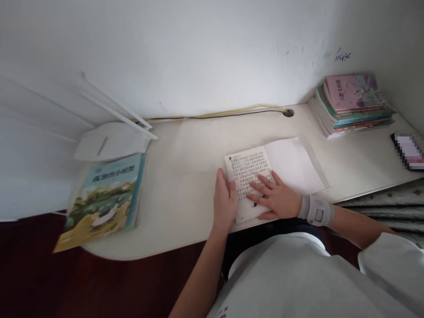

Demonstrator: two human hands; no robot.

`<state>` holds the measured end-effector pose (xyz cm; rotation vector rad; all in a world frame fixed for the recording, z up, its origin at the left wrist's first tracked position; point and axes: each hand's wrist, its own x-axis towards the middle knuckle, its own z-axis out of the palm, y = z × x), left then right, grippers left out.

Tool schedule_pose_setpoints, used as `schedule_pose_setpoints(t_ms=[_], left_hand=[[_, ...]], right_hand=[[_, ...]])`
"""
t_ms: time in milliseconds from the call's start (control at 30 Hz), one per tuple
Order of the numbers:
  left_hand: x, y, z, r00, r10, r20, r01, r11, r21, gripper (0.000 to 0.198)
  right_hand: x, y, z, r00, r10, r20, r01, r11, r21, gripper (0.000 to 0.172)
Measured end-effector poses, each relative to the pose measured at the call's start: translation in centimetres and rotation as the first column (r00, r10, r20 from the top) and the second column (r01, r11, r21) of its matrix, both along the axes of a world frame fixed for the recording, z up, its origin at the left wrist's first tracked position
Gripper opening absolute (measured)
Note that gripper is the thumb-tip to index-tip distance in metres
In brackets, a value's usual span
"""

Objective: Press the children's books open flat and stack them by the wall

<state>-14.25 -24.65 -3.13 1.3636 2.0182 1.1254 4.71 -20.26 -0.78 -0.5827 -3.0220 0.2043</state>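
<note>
Open book [265, 172] lies flat on the counter [185, 176], near its front edge, directly ahead of the person. Left page printed in rows of characters; right page reads blank white from this view.

Left hand [224, 201]: rests at the book's left edge, fingers [221, 183] lying loosely along the page margin, thumb side touching the paper. Not clenched, nothing gripped; judged to be steadying the edge so the book does not slide or close.

Right hand [276, 198]: flat on the printed page, palm down, fingers [265, 181] spread and released, pointing left and up across the lines of text. Likely pressing the page down to keep it open, possibly tracking a line. Grey wrist band [316, 211] sits on the right wrist, just behind the hand.

Around the fingers:
- Well to the left of the left hand, a picture book [104, 198] with a green and blue cover lies tilted, its lower corner hanging over the counter's rounded front edge.
- Just beyond that book, a white lamp base [109, 141] with thin white arms leaning toward the wall [198, 53].
- Beyond both hands, a yellow and dark cable [215, 115] runs along the wall into a cable hole [288, 113].
- Far right of the right hand, a stack of books [353, 106] in the corner, pink cover on top, well apart from the open book.
- At the right edge, a blurred dark object [409, 150], cannot tell what.
</note>
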Motion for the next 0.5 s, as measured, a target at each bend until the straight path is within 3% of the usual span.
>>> schedule_pose_setpoints(t_ms=[167,333,500], left_hand=[[0.2,0.0,-0.1,0.998,-0.051,-0.043,0.051,0.999,0.014,0.059],[0.3,0.0,0.0,0.996,-0.059,-0.059,0.059,0.998,-0.006,0.059],[-0.1,0.1,0.0,0.990,-0.129,-0.059,0.127,0.991,-0.032,0.063]], right_hand=[[-1.1,0.5,0.0,0.973,-0.227,0.028,0.226,0.973,0.056,0.069],[-0.3,1.2,0.8,0.995,-0.074,0.065,0.072,0.997,0.031,0.069],[3.2,1.9,1.1,0.988,-0.129,0.082,0.125,0.991,0.048,0.071]])
